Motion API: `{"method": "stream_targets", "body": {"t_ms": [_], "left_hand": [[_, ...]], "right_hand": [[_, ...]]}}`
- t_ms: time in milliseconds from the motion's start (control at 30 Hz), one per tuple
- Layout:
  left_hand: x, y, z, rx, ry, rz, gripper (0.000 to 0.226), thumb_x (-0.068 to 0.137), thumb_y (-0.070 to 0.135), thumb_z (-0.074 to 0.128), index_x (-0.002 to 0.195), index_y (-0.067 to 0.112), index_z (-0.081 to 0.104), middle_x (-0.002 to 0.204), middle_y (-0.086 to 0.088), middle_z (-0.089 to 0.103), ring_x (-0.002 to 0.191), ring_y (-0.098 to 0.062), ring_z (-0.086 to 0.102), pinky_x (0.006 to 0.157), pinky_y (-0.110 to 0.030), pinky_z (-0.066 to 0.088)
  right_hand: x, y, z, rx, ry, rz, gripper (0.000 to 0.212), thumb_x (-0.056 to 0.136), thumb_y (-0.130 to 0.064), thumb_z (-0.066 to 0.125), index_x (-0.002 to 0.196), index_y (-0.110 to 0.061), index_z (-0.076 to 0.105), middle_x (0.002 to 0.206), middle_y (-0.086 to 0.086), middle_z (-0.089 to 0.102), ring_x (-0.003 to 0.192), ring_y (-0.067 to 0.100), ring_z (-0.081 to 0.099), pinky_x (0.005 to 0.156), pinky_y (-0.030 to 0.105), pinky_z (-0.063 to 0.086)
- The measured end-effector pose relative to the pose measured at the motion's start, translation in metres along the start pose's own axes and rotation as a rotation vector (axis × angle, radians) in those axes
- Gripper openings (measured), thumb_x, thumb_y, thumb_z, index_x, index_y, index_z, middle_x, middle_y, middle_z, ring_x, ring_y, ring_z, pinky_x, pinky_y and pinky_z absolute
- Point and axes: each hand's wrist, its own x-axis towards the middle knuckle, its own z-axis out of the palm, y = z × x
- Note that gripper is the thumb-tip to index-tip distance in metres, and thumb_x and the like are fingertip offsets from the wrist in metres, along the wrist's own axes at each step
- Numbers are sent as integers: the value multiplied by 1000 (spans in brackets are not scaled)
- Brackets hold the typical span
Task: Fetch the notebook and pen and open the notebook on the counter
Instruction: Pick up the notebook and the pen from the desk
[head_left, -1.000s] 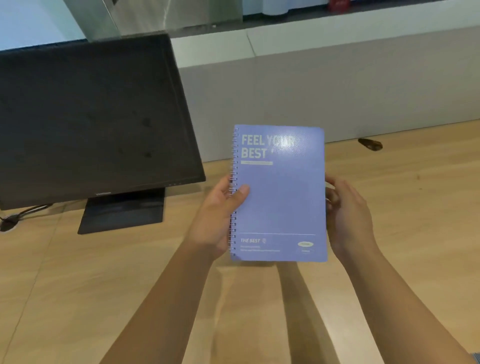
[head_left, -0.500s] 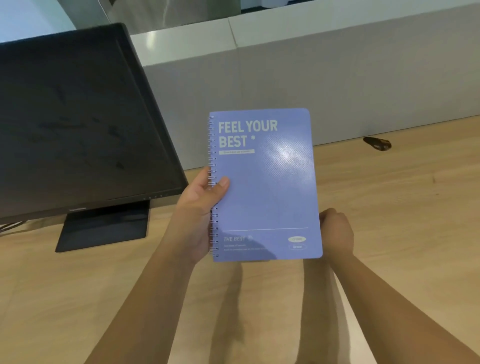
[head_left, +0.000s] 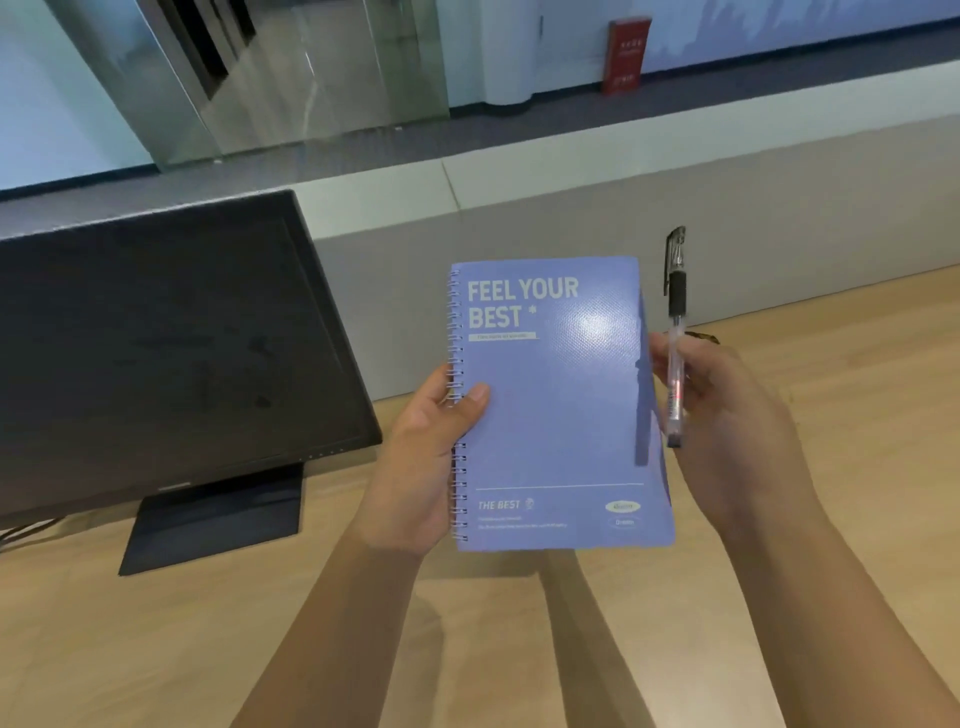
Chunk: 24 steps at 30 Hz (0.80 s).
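Note:
A closed blue spiral notebook (head_left: 558, 415) with "FEEL YOUR BEST" on its cover is held upright above the wooden counter (head_left: 857, 415). My left hand (head_left: 421, 467) grips it at the spiral edge, thumb on the cover. My right hand (head_left: 737, 431) is beside the notebook's right edge and holds a clear pen with a black cap (head_left: 676, 338), cap end pointing up. The pen stands nearly vertical, just right of the cover.
A dark monitor (head_left: 166, 353) on a black stand sits on the counter at the left. A grey raised ledge (head_left: 727, 218) runs behind the counter. A small dark object (head_left: 709, 339) lies behind my right hand. Bare wood lies below and to the right.
My right hand came up from under the notebook's lower right corner and now shows a pen beside the cover. The view has tilted upward. The notebook stays closed in my left hand.

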Motion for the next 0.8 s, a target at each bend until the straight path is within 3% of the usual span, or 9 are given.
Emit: {"method": "stream_targets", "body": {"t_ms": [133,300,367,433,600,733,800], "left_hand": [[-8,22,40,-26,-68,55,39,80,21,63,119,17,61,115,-8,72,98,-29,71,76,-42,60],[-35,58,80,-8,-150,142,43,78,21,62,120,14,60,108,-7,74,89,-27,73,69,-40,61],[-53,74,86,5,-156,179,43,79,22,61,121,14,60,110,-8,74,90,-27,73,69,-39,60],[-76,92,82,30,-143,223,37,83,21,60,119,16,62,111,-8,73,92,-29,72,70,-40,60],[-145,136,49,93,43,354,25,90,21,56,114,20,65,112,-7,73,98,-32,71,77,-45,59],[-224,163,9,131,299,535,28,91,20,55,119,17,62,114,-8,72,98,-31,70,80,-45,58],[-272,170,-14,129,463,621,30,90,18,56,119,16,63,112,-8,73,96,-30,71,81,-45,58]], "right_hand": [[-25,-39,-1,-173,54,-69,14,81,-27,63,82,-16,71,73,-11,70,71,6,65,64,23,51],[-55,-92,-1,-282,62,-251,7,77,-27,72,70,-27,71,68,-13,69,67,1,62,61,13,46],[-71,-109,8,-298,59,-313,6,73,-29,75,73,-28,69,72,-1,64,71,9,59,65,21,46],[-87,-123,25,-281,10,-340,17,68,-35,78,81,-29,68,73,-5,65,73,14,62,64,30,47],[-113,-134,86,-53,-297,-153,70,56,-31,77,122,-35,54,86,-7,78,80,14,74,60,27,58],[-138,-114,161,42,-647,16,36,65,-25,69,99,-15,73,89,3,78,73,17,74,57,26,57],[-161,-97,202,56,-813,94,31,68,-24,67,96,-12,73,88,5,78,70,18,74,56,26,57]]}}
